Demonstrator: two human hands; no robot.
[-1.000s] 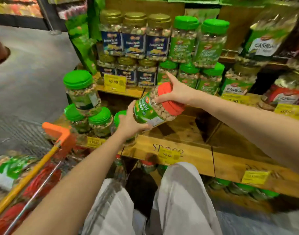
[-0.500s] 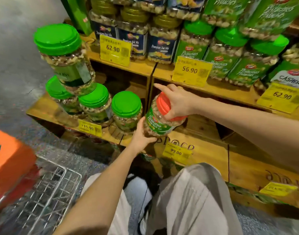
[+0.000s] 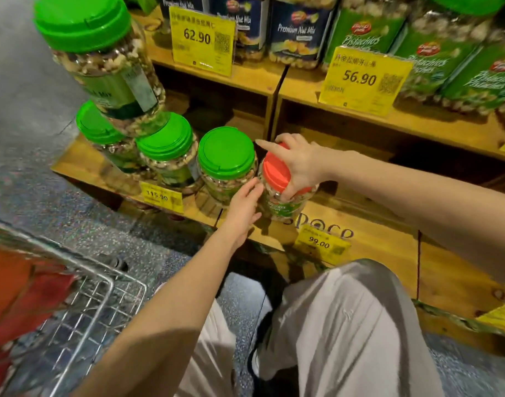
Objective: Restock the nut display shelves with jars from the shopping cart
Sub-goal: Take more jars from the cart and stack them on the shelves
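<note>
Your right hand (image 3: 301, 164) grips the red-lidded jar (image 3: 275, 171) from above. The thumb and fingers curl around the lid's rim, while the index finger sticks out straight to the left. Your left hand (image 3: 243, 209) lies with its fingers straight and close together against the jar's left side, in the gap next to a green-lidded jar (image 3: 226, 153). The jar sits at the front of the lower wooden shelf (image 3: 368, 224), just above the 99.00 price tag (image 3: 320, 242); whether its base rests flat is hidden. The wire shopping cart (image 3: 82, 305) stands at your lower left.
</note>
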